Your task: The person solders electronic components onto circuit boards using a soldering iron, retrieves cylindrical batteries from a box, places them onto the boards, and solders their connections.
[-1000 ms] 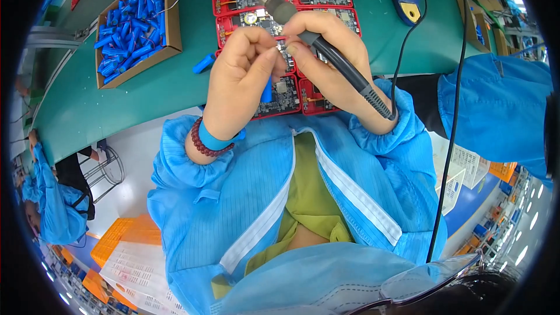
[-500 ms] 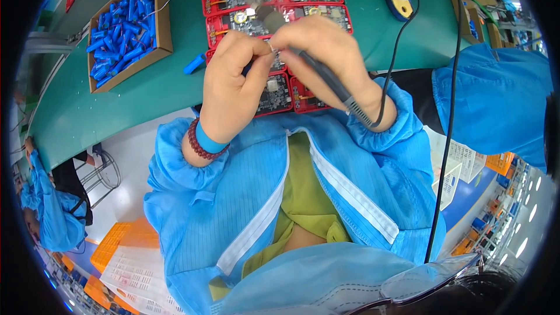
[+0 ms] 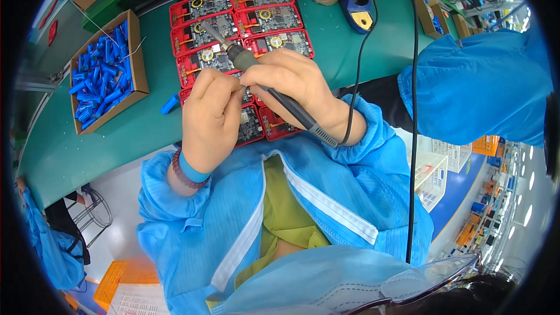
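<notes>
Soldering iron (image 3: pixel 286 102) slants through the right fingers (image 3: pixel 266 73).

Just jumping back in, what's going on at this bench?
The right hand holds a soldering iron slanted over circuit boards in red cases. The left hand is close against the right; anything pinched between them is too small to make out. One loose blue cylinder lies on the green table, near a cardboard box of similar ones.

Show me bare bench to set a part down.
Bare green bench: front-left, between the cardboard box and the near edge; right, from the red cases towards the co-worker's blue garment, though a black cable crosses there. Crowded: the cases' near rows, under the left hand, right hand and soldering iron.
</notes>
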Demonstrator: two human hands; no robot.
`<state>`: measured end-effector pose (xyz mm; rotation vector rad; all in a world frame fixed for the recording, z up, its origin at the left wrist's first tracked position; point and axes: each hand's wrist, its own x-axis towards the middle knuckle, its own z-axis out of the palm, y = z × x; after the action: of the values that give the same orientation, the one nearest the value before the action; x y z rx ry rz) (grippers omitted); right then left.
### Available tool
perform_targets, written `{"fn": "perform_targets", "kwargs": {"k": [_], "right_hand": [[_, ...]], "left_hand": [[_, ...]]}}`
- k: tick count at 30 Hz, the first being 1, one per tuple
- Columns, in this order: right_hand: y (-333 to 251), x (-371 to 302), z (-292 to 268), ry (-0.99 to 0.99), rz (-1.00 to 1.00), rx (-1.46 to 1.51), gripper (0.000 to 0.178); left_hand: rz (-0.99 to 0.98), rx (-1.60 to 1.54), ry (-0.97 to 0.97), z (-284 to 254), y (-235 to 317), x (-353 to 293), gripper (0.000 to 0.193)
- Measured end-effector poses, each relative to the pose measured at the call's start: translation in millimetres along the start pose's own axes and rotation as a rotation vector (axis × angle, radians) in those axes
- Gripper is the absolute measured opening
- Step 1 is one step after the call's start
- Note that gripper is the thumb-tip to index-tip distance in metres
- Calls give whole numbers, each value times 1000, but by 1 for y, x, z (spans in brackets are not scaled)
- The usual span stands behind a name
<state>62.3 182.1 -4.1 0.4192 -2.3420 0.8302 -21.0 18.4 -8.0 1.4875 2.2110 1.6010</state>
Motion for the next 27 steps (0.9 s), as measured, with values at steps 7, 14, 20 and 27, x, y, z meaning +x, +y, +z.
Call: {"fn": "perform_targets", "kwargs": {"k": [7, 14, 20, 27], "right_hand": [[7, -2, -1, -20, -29, 4, 38], [32, -7, -45, 205, 64, -286, 26], [120, 56, -120, 573, 103, -351, 11], [237, 100, -187, 408, 148, -448, 19]], "left_hand": [[34, 8, -40, 1, -1, 6, 12], [9, 148, 196, -20, -12, 15, 8], [-134, 56, 212, -35, -38, 11, 3], [-182, 78, 209, -41, -56, 10, 4]]}}
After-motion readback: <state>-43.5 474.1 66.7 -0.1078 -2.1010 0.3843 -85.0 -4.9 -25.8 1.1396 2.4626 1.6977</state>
